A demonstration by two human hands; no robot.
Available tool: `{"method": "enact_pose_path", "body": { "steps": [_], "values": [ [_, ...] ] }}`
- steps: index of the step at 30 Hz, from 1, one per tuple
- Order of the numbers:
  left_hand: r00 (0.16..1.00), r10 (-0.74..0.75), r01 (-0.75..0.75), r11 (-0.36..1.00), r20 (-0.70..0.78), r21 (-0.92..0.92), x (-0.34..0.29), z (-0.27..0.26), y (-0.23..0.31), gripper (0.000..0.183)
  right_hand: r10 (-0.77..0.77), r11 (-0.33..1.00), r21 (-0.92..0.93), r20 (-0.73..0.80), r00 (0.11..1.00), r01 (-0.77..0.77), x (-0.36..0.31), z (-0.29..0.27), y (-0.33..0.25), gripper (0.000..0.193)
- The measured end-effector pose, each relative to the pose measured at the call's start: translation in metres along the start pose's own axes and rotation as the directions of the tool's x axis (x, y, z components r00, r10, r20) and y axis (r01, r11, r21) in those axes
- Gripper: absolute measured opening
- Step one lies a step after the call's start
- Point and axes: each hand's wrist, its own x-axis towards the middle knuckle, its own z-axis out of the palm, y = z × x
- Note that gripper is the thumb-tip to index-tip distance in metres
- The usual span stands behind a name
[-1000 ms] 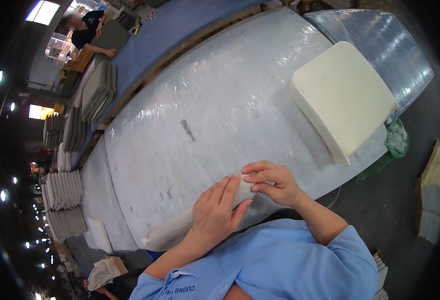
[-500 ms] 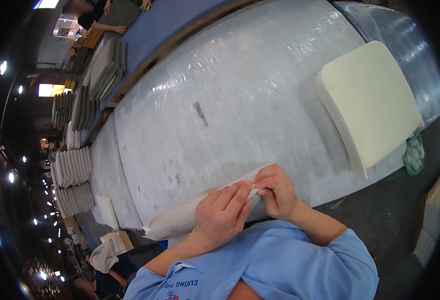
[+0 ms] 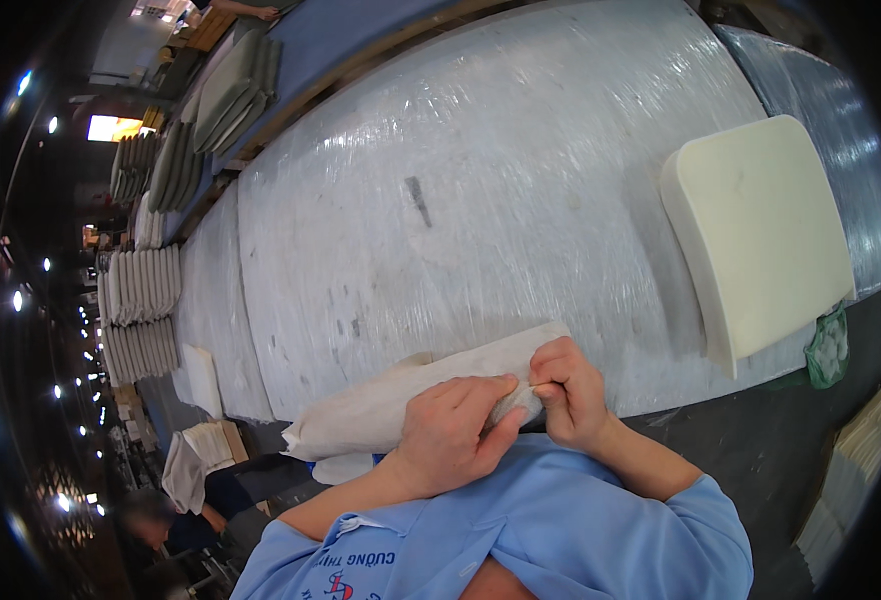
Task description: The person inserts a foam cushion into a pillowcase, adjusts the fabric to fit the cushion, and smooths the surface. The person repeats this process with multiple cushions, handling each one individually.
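A beige fabric cushion cover (image 3: 361, 411) lies along the near edge of the plastic-wrapped table (image 3: 481, 210), plump as if filled. My left hand (image 3: 456, 428) is closed on its near right part, with thumb and fingers pressed into the cloth. Close beside it, my right hand (image 3: 572, 392) pinches the cover's edge near its right end. A greyish bulge shows between the two hands; what it is made of I cannot make out. To the right, a thick cream foam pad (image 3: 773, 240) with rounded corners rests flat on the table.
A green plastic bag (image 3: 828, 348) hangs at the table's right corner. Stacked grey cushions (image 3: 236, 90) sit on a blue table (image 3: 336, 55) at the far left. Beige cushion stacks (image 3: 141, 315) stand further left. Another person (image 3: 176, 520) is at the lower left.
The cover's right end now shows more cloth, and a greyish bulge has appeared between my hands. My hands have shifted slightly apart. The whole view has turned a little.
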Motion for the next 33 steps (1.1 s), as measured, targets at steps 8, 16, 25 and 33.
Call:
{"method": "enact_pose_path", "body": {
  "steps": [8,16,25,33],
  "values": [
    [0.963,0.025,-0.041,0.998,0.268,0.056,-0.008,-0.001,-0.008,0.067,-0.038,0.999,-0.001,0.008,0.999,0.038,-0.012,-0.003,-0.008,0.010],
    [0.809,-0.130,0.181,0.983,0.574,-0.034,0.014,-0.007,-0.009,0.079,-0.141,0.986,0.081,-0.061,0.988,0.146,-0.023,-0.002,0.005,0.013],
    [0.842,-0.188,0.236,0.971,0.506,-0.031,0.023,-0.016,-0.013,0.084,-0.046,0.999,-0.013,-0.079,0.996,0.045,-0.009,0.004,0.021,0.025],
    [0.989,0.080,-0.106,0.971,0.126,0.214,-0.044,-0.023,-0.024,0.075,0.109,0.991,-0.063,-0.089,0.990,-0.115,0.000,0.009,0.017,0.032]
  ]
}}
